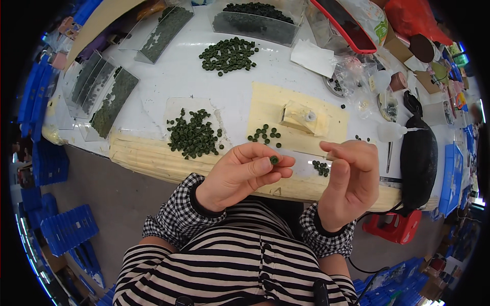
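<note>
My left hand (pixel 244 171) is closed, pinching a small round dark green piece (pixel 274 160) between thumb and fingertips, above the table's front edge. To its right my right hand (pixel 353 178) is raised with its fingers bent and a gap between thumb and forefinger; I see nothing held there. Beside it lies a small cluster of green pieces (pixel 320 168). Several more loose pieces (pixel 264 134) rest just beyond my left hand, partly on a yellow sheet (pixel 260 109). A large heap of them (pixel 194 133) is to the left. A yellow-wrapped block with a white nozzle-like top (pixel 301 118) stands on the sheet.
Another heap (pixel 228 55) lies farther back. Clear bins of green pieces (pixel 255 25) stand behind and at the left (pixel 115 99). At right are a white squeeze bottle (pixel 392 131), tweezers (pixel 389 157), a black wrapped bundle (pixel 418 153) and a red-cased phone (pixel 347 25).
</note>
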`<state>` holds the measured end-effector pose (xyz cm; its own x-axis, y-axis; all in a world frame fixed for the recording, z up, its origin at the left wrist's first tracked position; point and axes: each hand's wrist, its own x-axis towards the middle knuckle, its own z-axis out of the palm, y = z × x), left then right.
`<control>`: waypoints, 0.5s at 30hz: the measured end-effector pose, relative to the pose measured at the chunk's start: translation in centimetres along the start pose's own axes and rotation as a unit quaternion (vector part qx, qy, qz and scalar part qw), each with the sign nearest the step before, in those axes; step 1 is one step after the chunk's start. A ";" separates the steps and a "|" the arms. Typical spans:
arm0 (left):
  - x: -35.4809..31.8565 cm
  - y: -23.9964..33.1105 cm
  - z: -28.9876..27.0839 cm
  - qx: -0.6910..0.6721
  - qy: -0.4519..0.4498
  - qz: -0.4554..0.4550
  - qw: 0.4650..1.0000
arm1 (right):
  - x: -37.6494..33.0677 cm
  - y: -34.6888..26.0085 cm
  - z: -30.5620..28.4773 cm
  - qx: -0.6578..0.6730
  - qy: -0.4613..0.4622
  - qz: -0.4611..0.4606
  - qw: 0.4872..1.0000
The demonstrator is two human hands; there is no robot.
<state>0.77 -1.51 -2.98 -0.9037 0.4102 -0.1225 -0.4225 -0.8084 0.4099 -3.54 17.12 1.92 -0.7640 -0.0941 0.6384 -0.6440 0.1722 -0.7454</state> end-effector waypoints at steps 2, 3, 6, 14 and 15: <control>0.0 -0.1 -0.1 -0.006 -0.010 -0.001 1.000 | -0.7 -0.1 1.1 0.114 0.011 0.058 0.992; 0.0 -0.2 -0.4 -0.013 -0.020 0.000 1.000 | -1.0 -0.1 1.4 0.172 0.016 0.087 0.981; 0.0 -0.3 -0.6 -0.020 -0.029 0.002 0.999 | -1.3 0.0 1.2 0.155 -0.014 0.088 0.984; -0.1 -0.4 -0.4 -0.024 -0.034 0.007 0.999 | -1.1 0.1 1.1 0.098 -0.035 0.052 0.993; 0.0 -0.5 -0.5 -0.025 -0.036 0.007 0.999 | -1.1 0.1 1.2 0.097 -0.033 0.052 0.993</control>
<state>0.97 -1.34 -3.61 -0.9033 0.4261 -0.0500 -0.4136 -0.8340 0.3652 -2.83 16.10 0.95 -0.8234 -0.1513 0.5469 -0.5523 -0.0072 -0.8336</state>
